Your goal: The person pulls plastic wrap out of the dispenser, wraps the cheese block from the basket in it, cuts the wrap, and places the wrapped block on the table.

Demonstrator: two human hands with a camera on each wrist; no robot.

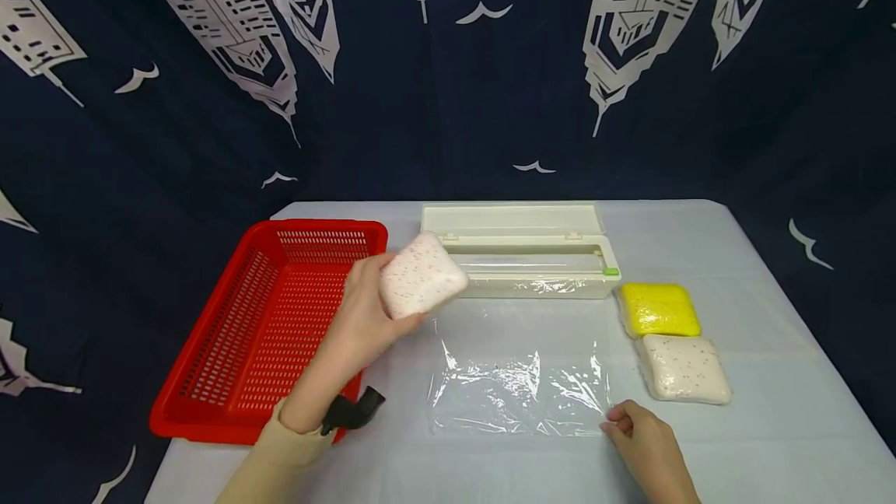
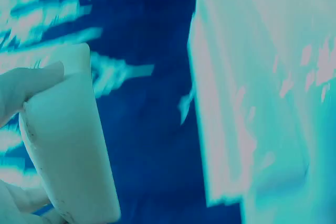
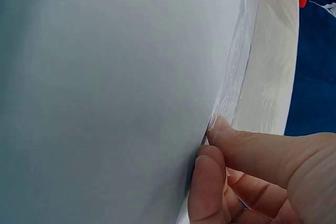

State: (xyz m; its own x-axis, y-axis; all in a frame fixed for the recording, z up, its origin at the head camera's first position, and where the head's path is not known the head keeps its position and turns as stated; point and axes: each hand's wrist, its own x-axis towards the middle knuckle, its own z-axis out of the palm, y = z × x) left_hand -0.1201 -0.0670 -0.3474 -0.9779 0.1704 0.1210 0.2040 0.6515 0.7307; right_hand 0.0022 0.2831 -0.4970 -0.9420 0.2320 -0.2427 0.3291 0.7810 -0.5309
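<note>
I have the pale speckled block [image 1: 424,276] near the centre of the head view, raised and tilted in my left hand [image 1: 367,306]. Those fingers are parted just to the block's width and curled round its edges; the left wrist view shows the same grip. My right hand [image 1: 649,449], at lower right, has thumb and forefinger closed in a pinch on the near corner of the clear film [image 1: 521,379].

The film lies below the block in the frame, wrinkled and shiny, running up to the open white box [image 1: 535,287]. I can't tell whether it is still joined there.

To do this well, I judge the right pinch should draw the corner gently outward, enough to ease the wrinkles without tearing. The block should be levelled over the film's middle and lowered flat, leaving free film on every side. The yellow block [image 1: 659,309] and wrapped speckled block [image 1: 686,369] sit close by at right, so the right hand needs care around them.
</note>
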